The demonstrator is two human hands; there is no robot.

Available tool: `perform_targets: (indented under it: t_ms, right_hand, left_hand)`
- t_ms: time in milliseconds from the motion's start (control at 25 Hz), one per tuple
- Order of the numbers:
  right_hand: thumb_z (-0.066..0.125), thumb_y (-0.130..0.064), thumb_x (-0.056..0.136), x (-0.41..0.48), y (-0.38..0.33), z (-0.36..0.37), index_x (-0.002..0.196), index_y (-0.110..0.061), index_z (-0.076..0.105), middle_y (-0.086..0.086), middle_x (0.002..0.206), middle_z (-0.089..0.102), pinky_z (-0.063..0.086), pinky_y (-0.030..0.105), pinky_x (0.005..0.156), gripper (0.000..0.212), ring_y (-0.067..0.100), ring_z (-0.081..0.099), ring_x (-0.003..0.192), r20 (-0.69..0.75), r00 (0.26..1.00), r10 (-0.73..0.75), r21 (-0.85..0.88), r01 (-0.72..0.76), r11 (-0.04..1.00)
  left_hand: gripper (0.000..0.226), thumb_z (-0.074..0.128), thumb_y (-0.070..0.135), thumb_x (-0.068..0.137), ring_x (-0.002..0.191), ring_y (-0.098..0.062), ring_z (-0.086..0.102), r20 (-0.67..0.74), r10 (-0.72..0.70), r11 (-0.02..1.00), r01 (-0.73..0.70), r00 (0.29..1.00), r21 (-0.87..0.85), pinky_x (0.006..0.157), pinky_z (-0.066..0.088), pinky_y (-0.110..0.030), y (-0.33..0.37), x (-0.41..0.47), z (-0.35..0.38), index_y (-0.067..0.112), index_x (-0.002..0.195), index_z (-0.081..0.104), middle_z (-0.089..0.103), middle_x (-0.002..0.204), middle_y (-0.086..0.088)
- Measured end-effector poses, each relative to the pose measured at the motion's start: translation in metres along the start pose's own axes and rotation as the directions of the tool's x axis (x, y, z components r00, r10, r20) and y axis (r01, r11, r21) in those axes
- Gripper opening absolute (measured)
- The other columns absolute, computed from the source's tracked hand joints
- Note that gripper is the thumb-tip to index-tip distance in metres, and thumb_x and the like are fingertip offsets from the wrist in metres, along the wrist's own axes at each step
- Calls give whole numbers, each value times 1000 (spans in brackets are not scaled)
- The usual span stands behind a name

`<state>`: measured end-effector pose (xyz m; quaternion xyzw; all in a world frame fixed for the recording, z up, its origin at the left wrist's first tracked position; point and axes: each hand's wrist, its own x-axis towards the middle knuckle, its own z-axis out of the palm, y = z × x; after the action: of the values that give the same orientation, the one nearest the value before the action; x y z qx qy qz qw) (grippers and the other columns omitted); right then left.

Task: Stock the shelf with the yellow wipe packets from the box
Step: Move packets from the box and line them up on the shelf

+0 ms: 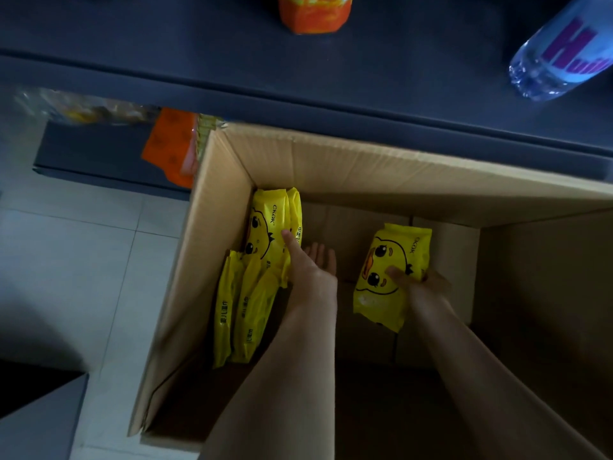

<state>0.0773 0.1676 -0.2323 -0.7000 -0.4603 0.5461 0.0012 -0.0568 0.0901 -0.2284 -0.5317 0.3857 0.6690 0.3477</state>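
Box (331, 161): cardboard, top open. Its far flap is standing up just in front of the dark shelf (298, 104) edge. Both forearms are extending down inside the box.

Right hand (428, 287): gripping one yellow packet (381, 287) at its right edge, thumb lying across the printed face, fingers curled behind. This held packet is sitting tilted near mid-box, apart from all four walls, with open room showing on every side of it.

Left hand (311, 263): holding nothing, fingers straight and loosely spread. The thumb tip is touching the face of a packet by the box's left wall.

Other packets (252, 293): crowding against the left wall of the box. One in the far-left corner is showing its face; the nearer ones are standing on edge, pressed together.

Writing: both visible faces are showing a cartoon duck and small dark letters reading roughly "ckok". Characters are running along the packet edges, too small to read.

Beyond the box, an orange pack (313, 13) is sitting on the shelf. Far right of it a clear bottle (564, 51) is showing large purple lettering starting with "H", the rest cut off. Left of the box, pale floor tiles (66, 260) are showing.
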Motion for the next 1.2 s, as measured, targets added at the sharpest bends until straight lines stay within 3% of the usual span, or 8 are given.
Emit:
perform_targets:
  t_ms: [240, 360, 480, 680, 760, 880, 1040, 1200]
  right_hand:
    - [72, -18, 81, -4, 2, -8, 104, -17, 56, 3, 99, 64, 50, 37, 78, 28, 21, 60, 85, 23, 999, -27, 95, 24, 995]
    - [68, -24, 84, -20, -7, -26, 101, -20, 52, -9, 82, 56, 42, 24, 58, 24, 10, 54, 72, 18, 995, -94, 67, 93, 993]
    - [71, -27, 82, -41, -19, -51, 86, -19, 56, -3, 83, 61, 55, 38, 70, 18, 23, 63, 82, -57, 982, -179, 15, 180, 984]
    - [75, -24, 78, -110, -52, -106, 75, -17, 55, 5, 81, 63, 54, 41, 74, 22, 27, 62, 79, -153, 948, -280, -50, 275, 960]
    - [76, -26, 77, -149, -67, -123, 73, -17, 56, 6, 78, 63, 53, 39, 72, 22, 27, 61, 76, -170, 933, -316, -72, 308, 949]
    - [75, -25, 78, -220, -89, -149, 70, -17, 55, 2, 72, 61, 48, 31, 66, 23, 26, 59, 73, -196, 901, -388, -64, 383, 922]
    - [73, -22, 80, -333, -125, -189, 78, -15, 57, 4, 75, 61, 39, 29, 63, 17, 26, 57, 75, -212, 817, -537, -89, 531, 843]
    - [71, -22, 81, -433, -174, -233, 78, -16, 57, -3, 68, 56, 33, 28, 58, 16, 21, 52, 73, -168, 711, -683, -196, 655, 730]
  left_hand:
    - [44, 43, 35, 97, 127, -13, 48, 96, 45, 998, -49, 994, 42, 91, 39, -20, -10, -13, -5, 10, 133, 45, 50, 138, -3]
    - [20, 57, 21, 90, 107, -18, 62, -32, -7, 1000, 8, 999, 16, 80, 50, -23, -19, -31, -11, 2, 97, 59, 64, 116, -11]
    - [16, 63, 15, 86, 86, -21, 65, -41, -58, 980, 65, 997, 191, 71, 54, -26, -27, -62, -24, 1, 90, 55, 67, 90, -10]
    - [18, 65, 8, 85, 71, -19, 58, 137, 210, 664, -244, 968, 706, 77, 52, -31, -13, -150, -49, 10, 71, 53, 56, 73, -3]
    - [32, 63, 16, 86, 68, -21, 50, 366, 313, 217, -441, 876, 871, 67, 45, -30, 8, -194, -56, 12, 61, 43, 47, 62, -3]
    - [24, 59, 23, 87, 72, -26, 53, 701, 332, -431, -560, 631, 708, 60, 34, -32, 46, -270, -63, 7, 73, 50, 53, 68, -5]
    - [11, 54, 21, 91, 82, -33, 61, 919, 300, -572, -722, 258, 389, 60, 32, -31, 85, -393, -77, 11, 94, 54, 64, 84, -11]
    - [19, 49, 23, 95, 77, -24, 60, 976, 211, -638, -748, 62, 185, 57, 36, -30, 110, -506, -73, 12, 109, 52, 62, 81, -1]
